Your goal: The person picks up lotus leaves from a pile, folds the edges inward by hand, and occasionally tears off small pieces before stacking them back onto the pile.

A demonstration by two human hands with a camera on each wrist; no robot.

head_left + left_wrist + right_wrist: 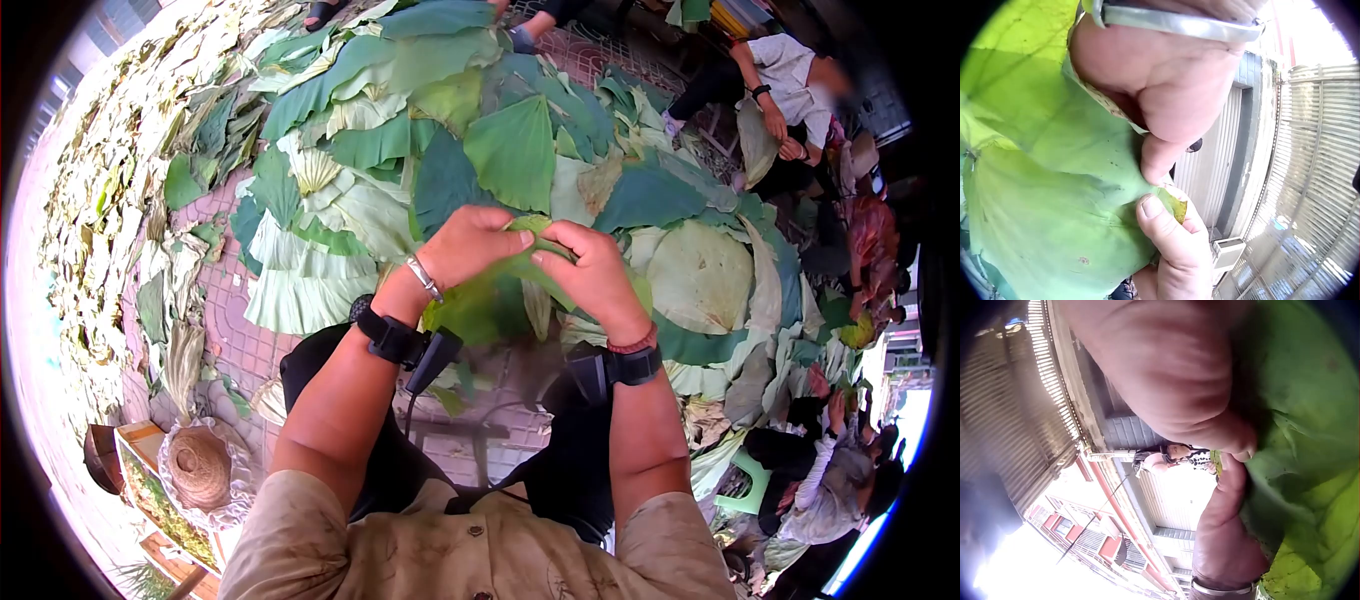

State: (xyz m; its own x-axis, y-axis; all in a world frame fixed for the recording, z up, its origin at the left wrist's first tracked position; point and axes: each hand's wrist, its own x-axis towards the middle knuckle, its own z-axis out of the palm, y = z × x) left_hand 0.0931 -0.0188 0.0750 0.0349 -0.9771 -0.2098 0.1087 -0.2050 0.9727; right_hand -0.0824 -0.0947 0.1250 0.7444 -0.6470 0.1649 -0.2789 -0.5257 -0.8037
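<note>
In the head view my left hand (465, 248) and right hand (597, 283) meet over my lap, both pinching the edge of a green lotus leaf (480, 308). The leaf hangs down below my fingers towards my knees. From the left wrist the leaf (1047, 194) looks broad and veined, with a small yellowed, torn bit at its rim between the thumbs. The left thumb tip lies right beside the right thumb (1154, 207). Seen from the right wrist, the leaf (1297, 444) fills the right side, and both thumbs sit close together at its rim.
A large heap of lotus leaves (385, 150) spreads ahead over brick paving (235, 310). Drier leaves (110, 170) lie to the left. A straw hat (200, 465) rests beside a wooden box (140, 440). Seated people, one in a white shirt (790, 75), and a green stool (745, 485) are on the right.
</note>
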